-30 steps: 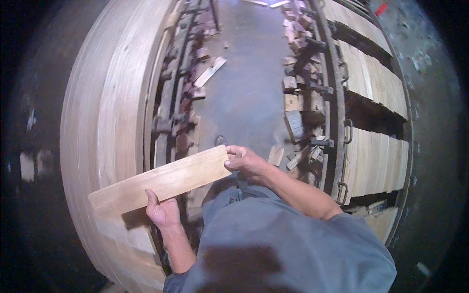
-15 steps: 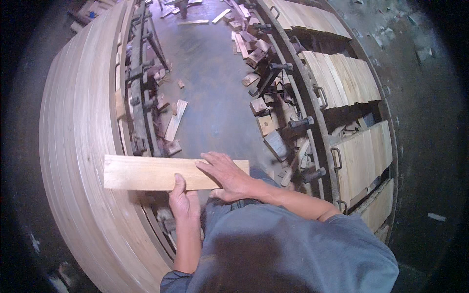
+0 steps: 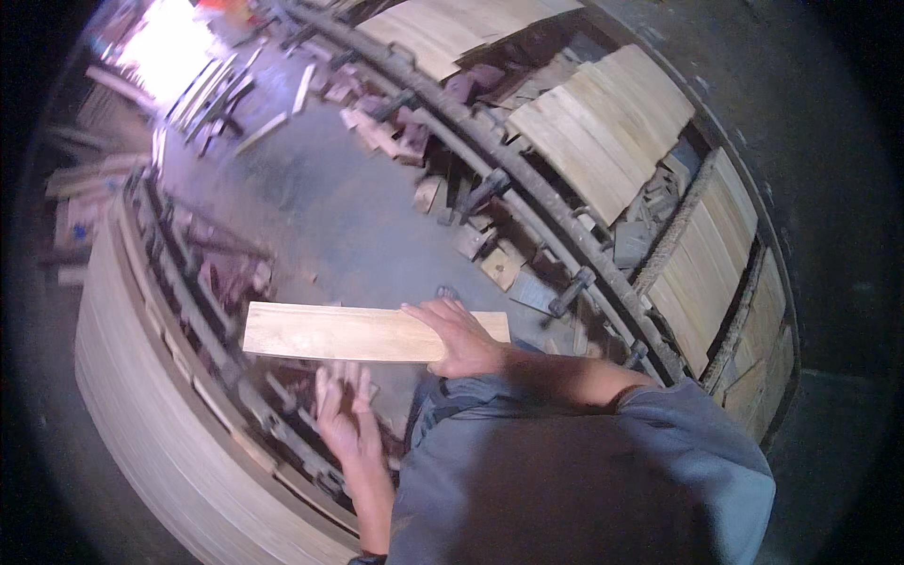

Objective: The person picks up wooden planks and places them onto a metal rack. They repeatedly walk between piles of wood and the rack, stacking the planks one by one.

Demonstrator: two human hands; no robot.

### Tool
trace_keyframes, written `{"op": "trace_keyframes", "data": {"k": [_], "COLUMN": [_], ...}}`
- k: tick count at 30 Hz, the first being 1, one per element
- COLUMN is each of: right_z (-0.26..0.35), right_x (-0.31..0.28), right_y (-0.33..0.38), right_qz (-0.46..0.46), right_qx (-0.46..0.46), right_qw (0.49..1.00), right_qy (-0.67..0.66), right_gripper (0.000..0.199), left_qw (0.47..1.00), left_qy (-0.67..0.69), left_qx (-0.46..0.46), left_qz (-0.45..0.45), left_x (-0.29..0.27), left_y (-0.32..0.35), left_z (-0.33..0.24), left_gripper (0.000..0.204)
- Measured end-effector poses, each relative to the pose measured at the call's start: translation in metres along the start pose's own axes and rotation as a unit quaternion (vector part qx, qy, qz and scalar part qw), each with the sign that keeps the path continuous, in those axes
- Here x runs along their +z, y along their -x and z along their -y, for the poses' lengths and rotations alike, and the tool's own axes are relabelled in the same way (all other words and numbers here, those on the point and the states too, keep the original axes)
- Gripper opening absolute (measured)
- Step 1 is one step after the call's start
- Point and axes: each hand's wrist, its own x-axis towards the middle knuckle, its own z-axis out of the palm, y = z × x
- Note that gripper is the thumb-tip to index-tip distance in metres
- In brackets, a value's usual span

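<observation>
A short, pale wooden board (image 3: 330,332) lies crosswise in front of my body. My right hand (image 3: 461,337) grips it near its right end, thumb and fingers over opposite edges. Just below the board's lower edge is my left hand (image 3: 350,414), palm up and fingers stretched out, slightly blurred. It holds nothing, and a narrow gap seems to part its fingertips from the board.
Long planks are glued edge to edge in a big panel (image 3: 188,424) at left, along a metal clamp rack. On the right, another clamp rack (image 3: 565,235) carries shorter wooden panels (image 3: 603,122). Wood offcuts (image 3: 499,268) litter the floor below it.
My left hand has let go of the board and dropped below it. The board has shifted slightly right in my right hand. The view has swung toward the right rack.
</observation>
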Motion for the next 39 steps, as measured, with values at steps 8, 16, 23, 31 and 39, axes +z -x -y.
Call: {"op": "trace_keyframes", "data": {"k": [8,16,23,31,39], "right_z": [-0.084,-0.171,-0.182,-0.151,-0.015], "right_x": [-0.147,-0.278,-0.262,-0.233,-0.105], "right_y": [-0.093,-0.054,-0.058,-0.191,-0.399], "right_qz": [-0.219,-0.305,-0.344,-0.230,0.008], "right_qx": [0.093,0.300,0.361,0.237,-0.064], "right_qw": [0.963,0.855,0.833,0.943,0.997], "right_qy": [0.128,0.294,0.239,-0.050,0.034], "right_gripper": [0.094,0.095,0.095,0.097,0.091], "left_qw": [0.992,0.974,0.973,0.962,0.981], "left_qy": [-0.126,-0.210,-0.230,-0.255,-0.053], "left_qx": [0.011,-0.061,-0.008,-0.073,-0.053], "left_qz": [0.027,0.055,0.011,0.068,0.180], "left_x": [0.033,0.058,0.124,0.186,0.163], "left_y": [-0.119,-0.244,-0.283,-0.259,-0.328], "left_z": [-0.063,-0.082,-0.116,-0.053,-0.080], "left_gripper": [0.068,0.058,0.056,0.044,0.044]}}
